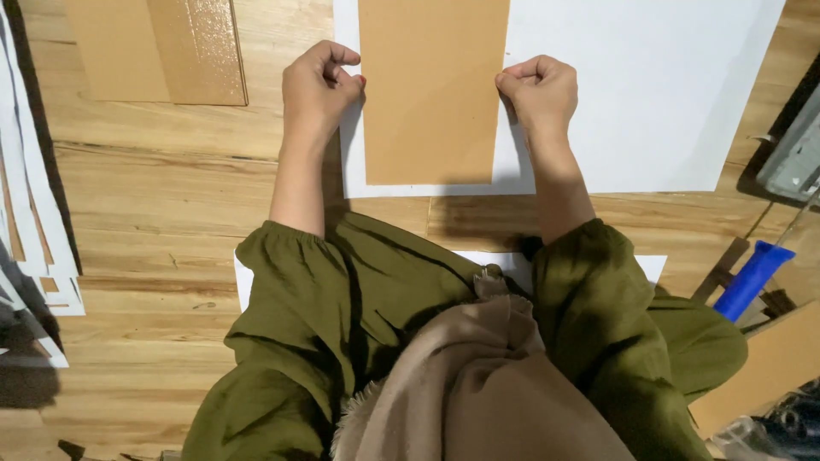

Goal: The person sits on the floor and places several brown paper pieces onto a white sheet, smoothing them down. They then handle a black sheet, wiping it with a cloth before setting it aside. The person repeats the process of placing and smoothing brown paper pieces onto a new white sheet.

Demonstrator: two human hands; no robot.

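A tan rectangular cardboard sheet [431, 90] lies upright over a large white paper sheet [632, 94] on the wooden floor. My left hand [318, 85] pinches the cardboard's left edge with curled fingers. My right hand [538, 92] grips its right edge the same way. Both arms wear olive green sleeves.
Two more brown cardboard pieces [158, 51] lie at the top left. Stacked white cut-out sheets [30, 213] line the left edge. A blue-handled tool [752, 277] and a brown board [769, 367] sit at the right, with a grey object [799, 158] above. Another white sheet [645, 269] lies under my lap.
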